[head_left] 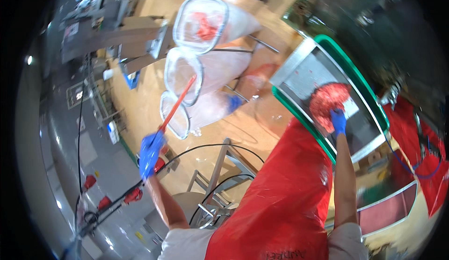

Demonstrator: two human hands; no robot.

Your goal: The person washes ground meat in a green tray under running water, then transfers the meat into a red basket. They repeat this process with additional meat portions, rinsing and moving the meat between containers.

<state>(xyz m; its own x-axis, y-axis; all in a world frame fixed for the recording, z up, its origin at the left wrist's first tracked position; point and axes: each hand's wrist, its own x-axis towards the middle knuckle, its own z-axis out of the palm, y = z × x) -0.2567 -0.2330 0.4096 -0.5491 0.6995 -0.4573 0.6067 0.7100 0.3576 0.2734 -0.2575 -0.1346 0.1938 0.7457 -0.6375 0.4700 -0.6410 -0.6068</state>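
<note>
Head view: holding a long red strip (177,102) in the left hand (152,152), touching ground meat (325,102) with the right hand (338,121).
Closing left fingers round the strip's lower end, pointing its tip toward the middle clear bag (227,68); reaching right to the meat in a gray tray (299,70), inside a green tub (359,71); not being able to tell right fingers' state, spread or pinching.

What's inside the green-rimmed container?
A mound of red, minced-looking meat, with the gloved right hand against it. Whatever lies beneath the meat is covered and can't be seen.
</note>
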